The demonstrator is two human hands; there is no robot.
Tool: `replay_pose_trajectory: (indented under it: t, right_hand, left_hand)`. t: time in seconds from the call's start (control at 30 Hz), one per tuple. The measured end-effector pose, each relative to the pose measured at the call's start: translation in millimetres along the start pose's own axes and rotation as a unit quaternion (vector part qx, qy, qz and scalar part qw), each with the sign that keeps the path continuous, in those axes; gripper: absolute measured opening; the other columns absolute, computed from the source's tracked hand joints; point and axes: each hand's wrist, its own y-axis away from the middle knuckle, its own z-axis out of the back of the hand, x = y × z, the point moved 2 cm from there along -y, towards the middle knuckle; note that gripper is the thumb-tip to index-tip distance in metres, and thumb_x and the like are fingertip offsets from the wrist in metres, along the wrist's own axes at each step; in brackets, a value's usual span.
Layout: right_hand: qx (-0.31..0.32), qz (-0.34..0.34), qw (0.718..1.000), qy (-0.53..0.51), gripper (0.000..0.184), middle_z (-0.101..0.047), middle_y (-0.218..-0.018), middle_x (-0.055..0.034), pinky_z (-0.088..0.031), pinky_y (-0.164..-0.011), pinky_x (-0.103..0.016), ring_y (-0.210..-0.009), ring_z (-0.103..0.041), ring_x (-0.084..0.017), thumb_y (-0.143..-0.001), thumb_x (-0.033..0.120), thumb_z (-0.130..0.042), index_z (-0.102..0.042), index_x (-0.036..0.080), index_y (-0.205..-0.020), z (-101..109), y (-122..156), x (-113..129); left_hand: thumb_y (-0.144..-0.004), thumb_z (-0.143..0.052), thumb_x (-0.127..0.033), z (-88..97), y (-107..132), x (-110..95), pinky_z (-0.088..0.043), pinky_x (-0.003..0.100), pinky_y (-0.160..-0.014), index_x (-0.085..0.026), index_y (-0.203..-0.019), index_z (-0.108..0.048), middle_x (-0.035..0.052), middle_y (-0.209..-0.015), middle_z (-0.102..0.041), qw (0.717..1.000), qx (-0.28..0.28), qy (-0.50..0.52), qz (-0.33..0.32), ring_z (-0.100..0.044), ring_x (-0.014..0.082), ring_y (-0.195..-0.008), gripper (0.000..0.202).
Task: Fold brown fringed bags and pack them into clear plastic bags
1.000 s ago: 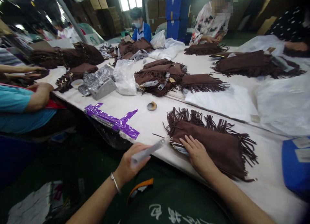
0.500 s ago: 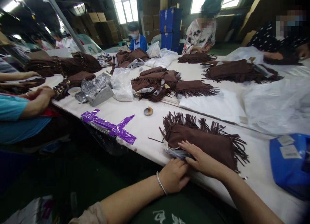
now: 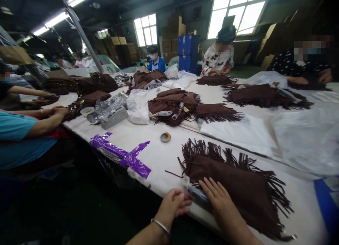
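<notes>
Here, from left to right, strips of purple tape [image 3: 135, 161] lie along the near edge of the white bench [image 3: 157, 155], ahead and to the left of the left fingers. A small round dish [image 3: 165, 137] sits farther ahead of those fingers. The left hand [image 3: 173, 204] is loosely half-curled at the bench edge, nothing visible in its grip; whether its fingertips touch the clear plastic roll [image 3: 198, 195] just to their right, I cannot tell. That roll lies between the two hands, at the near side of a brown fringed bag [image 3: 241, 183]. The right hand [image 3: 225, 204] rests flat on the bag, fingers extended and grasping nothing, probably to steady the soft cloth while the left stays free. The fringe [image 3: 202, 146] fans out beyond the right fingers, perhaps to keep it out of the way. A second ago the left fingers pinched a pale rolled piece; now they are empty, while the right hand remains on the bag.
</notes>
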Motion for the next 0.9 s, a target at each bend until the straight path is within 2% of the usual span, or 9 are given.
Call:
replay_pose_trajectory:
  t: [0.1,0.2,0.27,0.33,0.4,0.53,0.7,0.8,0.9]
  right_hand:
    - [-0.007,0.021,0.999,-0.041,0.075,-0.050,-0.132,-0.0059,-0.048,-0.095,-0.037,-0.119,-0.049,-0.019,-0.067,-0.007,-0.031,-0.036,0.019,-0.137,9.9,-8.3,-13.0]
    - [0.010,0.032,0.998,-0.055,0.069,-0.051,-0.131,-0.0060,-0.050,-0.094,-0.036,-0.116,-0.051,-0.018,-0.071,-0.005,-0.031,-0.039,0.019,-0.136,23.9,-12.6,-19.7]
    - [0.021,0.048,0.997,-0.057,0.072,-0.051,-0.131,-0.0059,-0.049,-0.094,-0.037,-0.116,-0.051,-0.018,-0.070,-0.006,-0.030,-0.037,0.020,-0.136,28.7,-10.7,-21.2]
    - [0.028,0.055,0.996,-0.057,0.077,-0.051,-0.131,-0.0059,-0.049,-0.095,-0.036,-0.117,-0.050,-0.017,-0.067,-0.007,-0.029,-0.033,0.021,-0.139,29.3,-5.5,-22.5]
    - [0.037,0.048,0.997,-0.058,0.080,-0.050,-0.132,-0.0053,-0.049,-0.095,-0.035,-0.118,-0.049,-0.017,-0.065,-0.006,-0.029,-0.029,0.022,-0.141,28.2,0.6,-23.4]
    - [0.049,0.013,0.996,-0.068,0.082,-0.047,-0.134,-0.0039,-0.049,-0.094,-0.039,-0.120,-0.047,-0.018,-0.063,-0.005,-0.028,-0.029,0.022,-0.140,30.6,5.2,-18.6]
    - [0.013,0.005,0.997,-0.082,0.080,-0.051,-0.130,-0.0061,-0.051,-0.092,-0.042,-0.117,-0.050,-0.019,-0.064,-0.005,-0.027,-0.029,0.021,-0.140,38.8,-2.3,-9.6]
    - [0.016,0.011,0.996,-0.082,0.083,-0.049,-0.132,-0.0064,-0.050,-0.093,-0.043,-0.119,-0.048,-0.019,-0.061,-0.006,-0.027,-0.030,0.020,-0.140,36.2,-1.9,-8.4]
    - [0.019,0.012,0.996,-0.083,0.085,-0.047,-0.134,-0.0064,-0.047,-0.097,-0.043,-0.123,-0.043,-0.019,-0.060,-0.008,-0.026,-0.028,0.018,-0.141,23.7,4.0,-7.0]
  left_hand:
    - [-0.080,-0.054,-0.057,-8.7,-6.4,-4.3,-0.046,0.039,-0.090,-0.012,-0.115,-0.053,0.0163,-0.118,-0.059,0.982,0.102,0.132,0.091,-0.059,0.0251,-0.107,0.056]
    - [-0.083,-0.053,-0.051,-32.8,-31.0,-11.4,-0.047,0.033,-0.088,-0.010,-0.114,-0.056,0.0143,-0.112,-0.062,0.957,0.161,0.226,0.086,-0.061,0.0221,-0.102,0.051]
    - [-0.082,-0.056,-0.040,-48.3,-55.4,-15.0,-0.050,0.031,-0.082,-0.005,-0.102,-0.061,0.0152,-0.094,-0.068,0.950,0.135,0.262,0.105,-0.066,0.0218,-0.087,0.041]
    - [-0.079,-0.057,-0.028,-58.6,-79.3,-17.0,-0.052,0.033,-0.075,-0.001,-0.092,-0.063,0.0155,-0.077,-0.069,0.945,0.091,0.270,0.159,-0.067,0.0222,-0.070,0.031]
    - [-0.077,-0.055,-0.021,-62.3,-98.3,-19.3,-0.053,0.035,-0.072,-0.001,-0.093,-0.063,0.0139,-0.071,-0.069,0.942,0.057,0.274,0.184,-0.067,0.0221,-0.064,0.027]
    - [-0.081,-0.052,-0.029,-58.4,-115.8,-24.6,-0.051,0.041,-0.081,-0.007,-0.107,-0.061,0.0127,-0.083,-0.071,0.929,0.024,0.349,0.122,-0.068,0.0257,-0.079,0.035]
    - [-0.081,-0.050,-0.041,-52.4,-114.1,-31.4,-0.045,0.047,-0.094,-0.007,-0.113,-0.060,0.0144,-0.097,-0.069,0.911,0.097,0.399,0.041,-0.063,0.0298,-0.097,0.047]
    - [-0.080,-0.054,-0.043,-46.9,-113.9,-42.2,-0.042,0.047,-0.098,-0.009,-0.116,-0.058,0.0137,-0.102,-0.068,0.930,0.111,0.352,0.002,-0.061,0.0302,-0.102,0.050]
    - [-0.076,-0.062,-0.033,-45.8,-114.5,-57.1,-0.039,0.046,-0.101,-0.010,-0.118,-0.056,0.0133,-0.111,-0.065,0.972,0.090,0.204,-0.073,-0.057,0.0299,-0.108,0.049]
